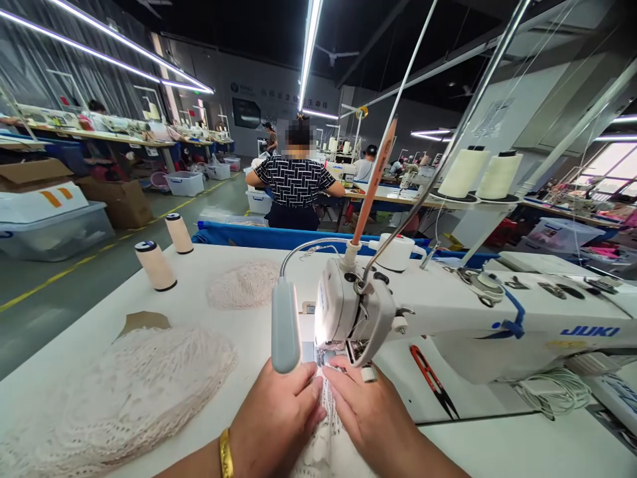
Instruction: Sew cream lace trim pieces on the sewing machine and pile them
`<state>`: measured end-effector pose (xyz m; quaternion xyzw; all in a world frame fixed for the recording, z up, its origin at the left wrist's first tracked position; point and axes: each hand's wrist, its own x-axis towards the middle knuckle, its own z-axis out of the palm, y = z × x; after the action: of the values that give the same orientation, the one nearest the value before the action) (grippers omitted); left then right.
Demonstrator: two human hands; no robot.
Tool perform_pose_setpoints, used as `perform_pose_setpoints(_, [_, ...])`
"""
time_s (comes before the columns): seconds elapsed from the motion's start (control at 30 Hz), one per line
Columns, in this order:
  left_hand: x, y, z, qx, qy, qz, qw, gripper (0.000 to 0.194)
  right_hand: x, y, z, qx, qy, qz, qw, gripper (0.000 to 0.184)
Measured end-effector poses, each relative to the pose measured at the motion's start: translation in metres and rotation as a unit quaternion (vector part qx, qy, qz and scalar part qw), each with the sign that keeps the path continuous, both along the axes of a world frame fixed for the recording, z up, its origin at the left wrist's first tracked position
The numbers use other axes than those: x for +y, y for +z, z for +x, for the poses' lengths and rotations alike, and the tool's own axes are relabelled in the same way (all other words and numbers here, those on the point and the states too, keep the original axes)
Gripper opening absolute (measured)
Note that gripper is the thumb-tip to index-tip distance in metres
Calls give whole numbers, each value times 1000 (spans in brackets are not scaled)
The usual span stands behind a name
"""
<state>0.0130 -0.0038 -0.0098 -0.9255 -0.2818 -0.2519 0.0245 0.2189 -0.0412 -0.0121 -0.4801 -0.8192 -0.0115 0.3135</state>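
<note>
A strip of off-white lace (326, 405) runs toward me from under the presser foot of a white JUKI sewing machine (343, 305). My left hand (281, 405) grips the lace's left edge, fingers bent with thumb and forefinger close together. From the other side, my right hand (365, 398) holds the lace between thumb and fingers, its forefinger reaching close to the presser foot. The machine head partly covers those fingertips. A grey lamp (285, 325) on a bendy neck hangs just over my left hand and lights the needle area.
Piled lace (124, 392) covers the table's left side, with a smaller lace heap (243, 284) behind. Two thread cones (155, 265) stand at the far left edge. Red-handled thread snips (432, 378) lie right of my right hand. Ahead, a person (298, 182) sits at another station.
</note>
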Motion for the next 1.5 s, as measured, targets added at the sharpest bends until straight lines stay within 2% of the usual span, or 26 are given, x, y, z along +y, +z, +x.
perform_pose_setpoints(0.23, [1, -3, 3, -9, 12, 0, 1000, 10, 1, 3, -1, 3, -26, -29, 999, 27])
perform_pose_setpoints(0.63, [-3, 1, 4, -19, 22, 4, 1000, 14, 3, -2, -1, -5, -37, -26, 999, 23])
perform_pose_setpoints(0.77, [-2, 3, 4, -4, 32, -19, 999, 14, 4, 2, -3, -12, -38, -30, 999, 25])
perform_pose_setpoints(0.87, [-1, 5, -2, -2, 21, -72, 997, 17, 1, 5, 2, -27, -35, -36, 998, 28])
perform_pose_setpoints(0.97, [0, 2, -15, 18, -20, -108, 994, 43, -6, 2, 13, -41, 24, -52, 998, 20])
perform_pose_setpoints(1.03, [-2, -1, -21, 37, -46, -88, 994, 51, -11, -2, 19, -54, 87, -62, 993, 44])
perform_pose_setpoints(1.07, [-3, -2, -23, 40, -52, -76, 995, 44, -12, -3, 21, -61, 105, -56, 991, 51])
perform_pose_setpoints(1.1, [-5, -2, -23, 38, -53, -72, 995, 32, -13, -4, 21, -68, 116, -51, 990, 47])
perform_pose_setpoints(1.17, [-7, 2, -19, 11, -49, -90, 995, 16, -14, -2, 19, -64, 129, -42, 989, 21])
perform_pose_setpoints(1.2, [-8, 5, -15, -13, -47, -109, 993, 15, -13, 0, 18, -50, 137, -48, 988, 13])
perform_pose_setpoints(1.27, [-6, 10, -8, -67, -42, -152, 985, 17, -12, 6, 14, -4, 134, -59, 989, 17])
perform_pose_setpoints(1.37, [2, 11, 2, -130, -15, -217, 967, 17, -11, 12, 8, 74, 81, -50, 993, 20])
perform_pose_setpoints(1.5, [15, 9, 7, -127, 23, -279, 952, 9, -8, 13, 2, 170, 30, -38, 984, 22])
